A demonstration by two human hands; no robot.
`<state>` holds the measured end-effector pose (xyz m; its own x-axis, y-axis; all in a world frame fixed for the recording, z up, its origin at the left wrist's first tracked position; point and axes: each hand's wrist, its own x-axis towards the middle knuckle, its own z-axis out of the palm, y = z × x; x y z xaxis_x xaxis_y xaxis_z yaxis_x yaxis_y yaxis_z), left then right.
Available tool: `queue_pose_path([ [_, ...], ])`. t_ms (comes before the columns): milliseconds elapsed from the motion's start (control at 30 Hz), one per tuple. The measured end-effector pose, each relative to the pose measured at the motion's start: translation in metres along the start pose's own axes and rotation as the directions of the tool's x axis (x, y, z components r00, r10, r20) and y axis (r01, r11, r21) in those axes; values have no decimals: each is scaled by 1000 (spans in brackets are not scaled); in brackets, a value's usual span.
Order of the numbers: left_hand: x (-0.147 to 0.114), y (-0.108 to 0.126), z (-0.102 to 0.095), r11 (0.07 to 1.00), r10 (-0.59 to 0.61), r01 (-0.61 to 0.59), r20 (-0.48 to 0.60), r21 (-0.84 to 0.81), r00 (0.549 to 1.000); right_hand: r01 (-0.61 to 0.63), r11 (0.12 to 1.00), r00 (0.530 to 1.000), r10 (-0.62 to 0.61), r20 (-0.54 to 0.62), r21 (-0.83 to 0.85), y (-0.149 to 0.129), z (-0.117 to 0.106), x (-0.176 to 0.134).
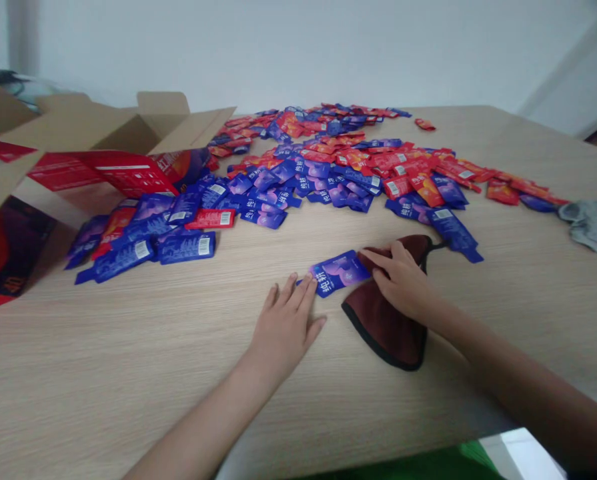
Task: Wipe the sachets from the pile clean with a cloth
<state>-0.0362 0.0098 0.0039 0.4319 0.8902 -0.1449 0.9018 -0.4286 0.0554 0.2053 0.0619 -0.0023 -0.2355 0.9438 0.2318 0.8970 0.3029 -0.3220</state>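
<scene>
A single blue-purple pouch (pixel 342 272) with white printed characters lies flat on the table. My left hand (pixel 287 327) rests palm down, fingers stretched out, with its fingertips on the pouch's left end. Over the pouch's right end reaches my right hand (pixel 403 280), index finger extended and touching it near the corner. Beneath that hand lies a maroon cloth piece (pixel 391 330) with black edging and a black loop, shaped like a fabric mask. The right hand and wrist hide its middle part.
Many blue pouches (pixel 263 203) and red pouches (pixel 408 167) are heaped across the back of the table (pixel 153 373). An open cardboard box (pixel 188 130) stands at the left with flaps spread, near another printed box (pixel 8 247). A grey cloth (pixel 595 225) lies at the right.
</scene>
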Motion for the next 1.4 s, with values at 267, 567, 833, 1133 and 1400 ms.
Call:
queue_pose_path([
  [267, -1, -5, 6, 999, 20, -21, 26, 24, 999, 264, 964, 964, -264, 26, 7, -72, 16, 16],
  [567, 3, -4, 2, 1000, 14, -14, 9, -16, 1000, 136, 976, 989, -123, 83, -172, -26, 11, 0],
  [833, 1, -3, 4, 1000, 10, -11, -24, -16, 1000, 161, 986, 987, -160, 23, -42, -49, 1, 18],
  [1133, -2, -5, 5, 1000, 19, -19, -14, -14, 1000, 238, 961, 970, -228, 78, -142, -51, 19, -3],
  [1400, -2, -7, 4, 998, 41, -42, -10, -41, 999, 121, 992, 992, -120, 45, -35, -7, 3, -15],
])
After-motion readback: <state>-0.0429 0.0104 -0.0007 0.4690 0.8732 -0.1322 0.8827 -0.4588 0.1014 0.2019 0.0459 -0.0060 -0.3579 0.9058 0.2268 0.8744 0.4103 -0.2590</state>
